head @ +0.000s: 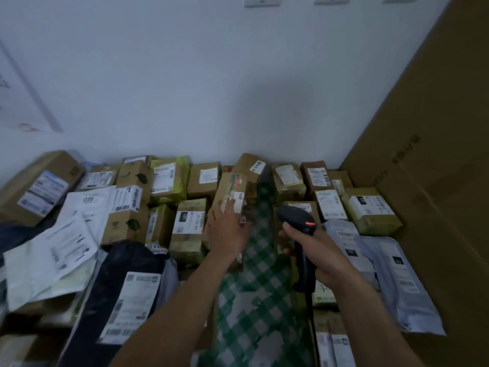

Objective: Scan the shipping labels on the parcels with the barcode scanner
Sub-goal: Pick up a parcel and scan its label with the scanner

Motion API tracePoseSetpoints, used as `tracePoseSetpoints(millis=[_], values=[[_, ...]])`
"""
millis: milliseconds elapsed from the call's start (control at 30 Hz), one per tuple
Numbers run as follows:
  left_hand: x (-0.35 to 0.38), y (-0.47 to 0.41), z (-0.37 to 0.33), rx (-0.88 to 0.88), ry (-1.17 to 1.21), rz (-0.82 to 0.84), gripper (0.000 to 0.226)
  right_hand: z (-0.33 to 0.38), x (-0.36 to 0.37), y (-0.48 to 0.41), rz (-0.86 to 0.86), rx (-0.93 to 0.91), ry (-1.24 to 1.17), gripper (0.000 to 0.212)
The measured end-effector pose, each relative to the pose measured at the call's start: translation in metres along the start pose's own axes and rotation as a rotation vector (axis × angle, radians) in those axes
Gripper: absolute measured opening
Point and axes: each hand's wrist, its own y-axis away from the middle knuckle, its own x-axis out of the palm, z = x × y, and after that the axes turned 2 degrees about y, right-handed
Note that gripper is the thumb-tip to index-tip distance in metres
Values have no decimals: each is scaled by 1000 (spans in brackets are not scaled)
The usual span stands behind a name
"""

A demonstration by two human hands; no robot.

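My left hand [226,229] holds a tall brown cardboard parcel [232,189] at its near end, tilted up from the pile, with a white shipping label [238,201] on its right face. My right hand [317,250] grips the handle of a black barcode scanner [297,221]. The scanner head points toward that parcel, an orange mark on its top. Its cable runs down toward me. Many labelled cardboard boxes [189,221] and poly mailers [391,271] lie all around.
A green-and-white checked cloth [254,300] shows between the parcel rows. A large cardboard sheet [436,154] leans along the right side. A white wall [211,88] stands behind the pile. A dark bag with a white label [127,292] lies at the near left.
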Motion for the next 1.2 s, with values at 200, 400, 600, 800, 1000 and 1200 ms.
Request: tracePoseSetpoints(millis=[200, 400, 600, 800, 1000, 1200], values=[[-11, 10, 31, -93, -90, 194, 89, -18, 15, 9, -27, -5, 29, 33], [-16, 17, 34, -56, 1, 105, 77, -26, 16, 21, -40, -39, 48, 34], [-27, 69, 29, -30, 522, 120, 70, -39, 16, 38, -71, -91, 37, 34], [-33, 148, 11, -74, 974, 250, 51, -60, 24, 63, -79, -214, -50, 34], [-22, 180, 17, -51, 1067, 335, 61, -81, 25, 86, -81, -285, -74, 29], [-28, 194, 26, -52, 989, 355, 66, -99, 20, 97, -127, -262, -25, 29]])
